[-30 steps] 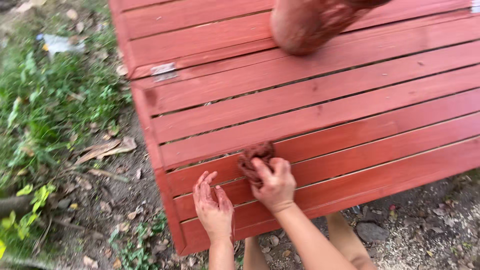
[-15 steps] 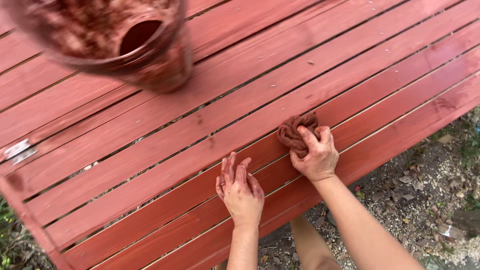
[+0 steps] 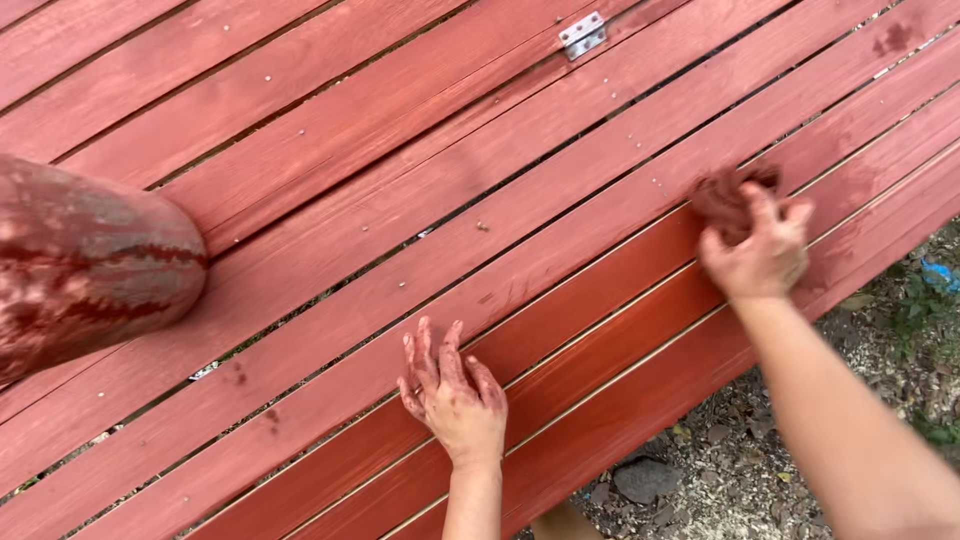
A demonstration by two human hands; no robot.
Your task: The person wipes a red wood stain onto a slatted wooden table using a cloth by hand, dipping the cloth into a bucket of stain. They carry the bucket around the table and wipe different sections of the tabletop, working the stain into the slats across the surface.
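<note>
Head view: right hand (image 3: 765, 250) grip closed around a balled rag (image 3: 722, 195), no clear long axis; left hand (image 3: 452, 395) flat, fingers spread.

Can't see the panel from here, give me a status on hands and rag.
Left hand flat on the red slats, fingers spread, holding nothing. Right hand pressing a stained rag on the slats. Paint-smeared container sits at left, apart from both hands.

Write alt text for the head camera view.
A person's right hand presses a stained rag onto red-painted wooden slats, while the paint-smeared left hand rests flat beside it. A paint-streaked container sits at left; a metal hinge shows above.
</note>
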